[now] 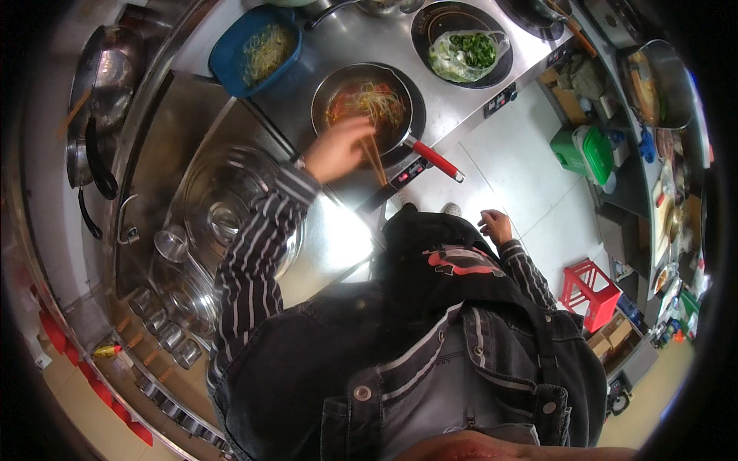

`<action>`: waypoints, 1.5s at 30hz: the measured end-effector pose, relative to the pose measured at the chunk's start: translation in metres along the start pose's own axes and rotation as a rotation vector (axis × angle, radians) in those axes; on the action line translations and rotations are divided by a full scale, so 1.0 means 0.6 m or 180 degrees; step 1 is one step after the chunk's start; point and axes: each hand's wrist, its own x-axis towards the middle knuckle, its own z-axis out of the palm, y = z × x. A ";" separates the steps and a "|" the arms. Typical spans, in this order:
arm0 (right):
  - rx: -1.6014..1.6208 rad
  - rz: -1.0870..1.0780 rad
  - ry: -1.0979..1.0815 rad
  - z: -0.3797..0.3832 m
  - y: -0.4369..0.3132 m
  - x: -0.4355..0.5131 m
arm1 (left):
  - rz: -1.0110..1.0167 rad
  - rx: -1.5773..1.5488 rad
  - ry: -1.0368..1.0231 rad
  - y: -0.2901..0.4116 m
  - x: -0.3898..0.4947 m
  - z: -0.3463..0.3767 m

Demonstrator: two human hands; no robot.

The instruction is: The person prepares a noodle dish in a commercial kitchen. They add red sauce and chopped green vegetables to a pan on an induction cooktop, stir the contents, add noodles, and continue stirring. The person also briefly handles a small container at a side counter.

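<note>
My left hand (340,148) is over a frying pan (316,115) and holds a pair of wooden chopsticks (375,158). Their back ends stick out past the pan's near rim, while my fingers partly cover the rest. Bean sprouts (375,99) lie in a reddish sauce in the pan, which sits on a round black hob with its red handle (435,160) over the counter edge. Away from the counter, my right hand (496,226) hangs beside my black apron (415,242), fingers loosely curled and nothing visible in them.
More bean sprouts fill a blue basin (222,57) at the upper left. A plastic bag of chopped greens (470,55) rests on another hob (424,29). Large metal lids (193,207) lie left of me. On the floor side are a green bin (576,152) and a red stool (599,305).
</note>
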 end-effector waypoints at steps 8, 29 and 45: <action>-0.0181 -0.0035 -0.0132 0.006 -0.009 0.014 | -0.0183 0.0179 0.1393 0.014 -0.049 0.001; 0.0039 0.0554 0.0323 0.007 0.017 -0.049 | -0.1865 0.0701 0.2073 -0.466 0.046 -0.286; 0.0031 0.0099 -0.0039 0.002 0.016 -0.009 | -0.0554 -0.0667 0.2326 -0.032 0.011 -0.251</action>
